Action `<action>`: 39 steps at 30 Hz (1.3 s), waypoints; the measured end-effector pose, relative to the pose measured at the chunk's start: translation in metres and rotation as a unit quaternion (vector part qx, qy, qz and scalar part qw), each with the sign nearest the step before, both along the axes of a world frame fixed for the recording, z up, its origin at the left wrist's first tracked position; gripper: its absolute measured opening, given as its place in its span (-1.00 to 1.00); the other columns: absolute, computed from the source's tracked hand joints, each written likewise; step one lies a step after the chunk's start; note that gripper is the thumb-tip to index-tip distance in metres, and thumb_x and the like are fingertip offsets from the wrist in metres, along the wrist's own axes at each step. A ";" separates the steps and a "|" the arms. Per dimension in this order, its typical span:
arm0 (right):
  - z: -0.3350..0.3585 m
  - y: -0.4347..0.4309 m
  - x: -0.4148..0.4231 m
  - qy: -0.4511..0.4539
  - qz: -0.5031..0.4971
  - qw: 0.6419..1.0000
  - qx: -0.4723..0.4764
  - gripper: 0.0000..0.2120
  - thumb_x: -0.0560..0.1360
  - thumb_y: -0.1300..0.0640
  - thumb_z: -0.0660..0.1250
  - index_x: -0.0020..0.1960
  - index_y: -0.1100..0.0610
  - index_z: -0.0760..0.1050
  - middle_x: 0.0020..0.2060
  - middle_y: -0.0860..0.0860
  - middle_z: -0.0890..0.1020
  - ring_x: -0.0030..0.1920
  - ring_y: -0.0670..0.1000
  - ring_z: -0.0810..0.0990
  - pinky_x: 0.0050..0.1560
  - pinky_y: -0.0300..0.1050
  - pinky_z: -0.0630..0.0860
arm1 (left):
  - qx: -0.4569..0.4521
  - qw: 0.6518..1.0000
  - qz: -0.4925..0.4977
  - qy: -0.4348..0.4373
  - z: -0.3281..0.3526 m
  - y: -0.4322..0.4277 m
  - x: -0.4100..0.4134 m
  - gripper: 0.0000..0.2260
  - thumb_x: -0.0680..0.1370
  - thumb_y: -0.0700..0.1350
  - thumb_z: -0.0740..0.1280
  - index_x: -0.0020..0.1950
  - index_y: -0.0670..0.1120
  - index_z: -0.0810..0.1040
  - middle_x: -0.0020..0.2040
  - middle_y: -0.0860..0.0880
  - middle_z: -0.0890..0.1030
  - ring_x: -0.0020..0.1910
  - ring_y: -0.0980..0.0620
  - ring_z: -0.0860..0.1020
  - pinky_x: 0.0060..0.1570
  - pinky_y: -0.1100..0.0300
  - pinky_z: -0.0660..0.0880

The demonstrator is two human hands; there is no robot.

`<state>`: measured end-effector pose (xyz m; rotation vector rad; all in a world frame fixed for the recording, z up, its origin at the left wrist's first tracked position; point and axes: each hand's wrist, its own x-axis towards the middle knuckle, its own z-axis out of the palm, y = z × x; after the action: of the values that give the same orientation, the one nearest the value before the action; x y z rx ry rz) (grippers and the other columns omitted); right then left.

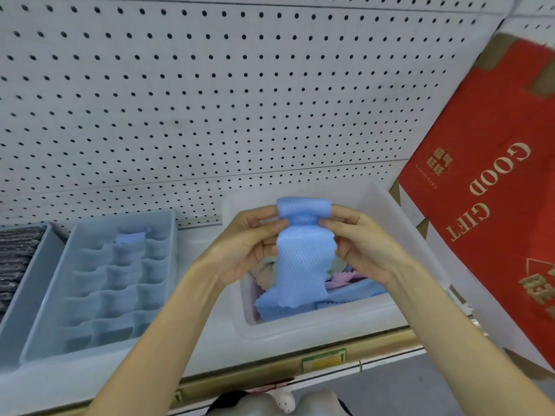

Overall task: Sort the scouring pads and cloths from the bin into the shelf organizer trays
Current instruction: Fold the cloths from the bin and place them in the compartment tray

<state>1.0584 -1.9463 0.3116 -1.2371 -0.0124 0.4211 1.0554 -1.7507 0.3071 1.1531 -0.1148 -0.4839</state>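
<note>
**Me:** White pegboard wall (210, 100) behind, pale shelf (216, 349) under it. A clear bin (315, 328) stands on the shelf in front of me, and a red gift box (495, 190) leans at its right.

**Checker:** Hands?

**Me:** Both are on one blue cloth (303, 259), held up over the bin. My left hand (240, 244) pinches its left edge, my right hand (366, 244) its right edge. Both grip near the top, where it bunches narrow. The top end curls over above my fingers. The lower end hangs into the bin.

**Checker:** Rest of the bin?

**Me:** More cloths (345, 279), pink and purple, plus blue ones underneath.

**Checker:** Trays?

**Me:** The divided grey-blue tray (169, 265) is left of the bin, with one folded blue piece (130, 237) in a back compartment. Further left is another tray (33, 280) with dark scouring pads (15, 256) stacked on edge. The picture is blurry there, so I can't count them.
</note>
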 end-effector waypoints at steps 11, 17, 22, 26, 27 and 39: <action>0.021 -0.013 0.019 -0.358 0.007 0.859 -0.365 -0.57 0.40 0.43 0.17 -0.21 -0.02 0.66 -0.22 -0.07 0.47 -0.22 -0.16 0.47 -0.17 -0.34 0.34 | 0.079 0.991 0.049 -0.097 0.008 -0.005 0.014 -0.79 0.56 -0.29 0.16 -0.10 -0.22 0.59 -0.14 -0.07 0.65 -0.15 -0.01 0.60 -0.14 0.20 0.53; 0.031 0.000 0.018 -0.304 -0.045 0.920 -0.243 -0.57 0.44 0.50 0.15 -0.18 0.08 0.66 -0.23 -0.01 0.47 -0.22 -0.16 0.48 -0.16 -0.35 0.42 | 0.068 0.987 0.104 -0.101 0.001 -0.018 0.009 -0.67 0.51 -0.16 0.41 0.23 -0.04 0.42 0.05 -0.08 0.63 0.00 -0.02 0.62 0.00 0.11 0.55; 0.032 0.000 0.023 -0.260 -0.064 0.952 -0.147 -0.67 0.36 0.28 0.16 -0.28 0.08 0.69 -0.20 -0.02 0.54 -0.12 -0.01 0.53 -0.08 -0.18 0.49 | 0.068 0.998 -0.003 -0.005 -0.001 -0.023 0.001 -0.54 0.42 0.00 0.37 0.26 -0.16 0.51 0.13 -0.09 0.66 0.10 -0.05 0.63 0.08 0.10 0.57; 0.026 -0.002 0.023 -0.246 -0.100 0.951 -0.156 -0.85 0.44 0.23 0.33 -0.25 0.11 0.64 -0.21 -0.02 0.58 -0.14 -0.04 0.58 -0.07 -0.19 0.51 | 0.077 0.996 -0.029 0.019 -0.007 -0.022 -0.004 -0.50 0.43 0.02 0.35 0.31 -0.17 0.48 0.20 -0.15 0.62 0.17 -0.15 0.60 0.11 -0.08 0.57; 0.024 -0.003 0.023 -0.239 -0.099 0.953 -0.159 -0.89 0.43 0.25 0.37 -0.24 0.11 0.63 -0.20 -0.01 0.60 -0.14 -0.04 0.57 -0.07 -0.17 0.51 | 0.076 0.996 -0.038 0.023 -0.007 -0.022 -0.004 -0.49 0.44 0.03 0.34 0.33 -0.16 0.47 0.21 -0.16 0.62 0.16 -0.17 0.61 0.04 -0.07 0.60; -0.022 -0.009 -0.013 -0.243 -0.119 0.906 -0.325 -0.64 0.38 0.05 0.47 0.14 -0.16 0.52 0.17 -0.13 0.48 0.20 -0.15 0.49 0.17 -0.28 0.45 | 0.089 0.994 0.028 0.063 -0.029 -0.026 -0.013 -0.75 0.64 -0.13 0.21 0.29 -0.12 0.51 0.11 -0.13 0.66 -0.03 -0.09 0.68 -0.26 0.10 0.60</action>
<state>1.0456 -1.9555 0.2893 -1.9558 -0.1572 -0.1296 1.0423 -1.7772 0.2782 1.2933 0.0717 -0.5225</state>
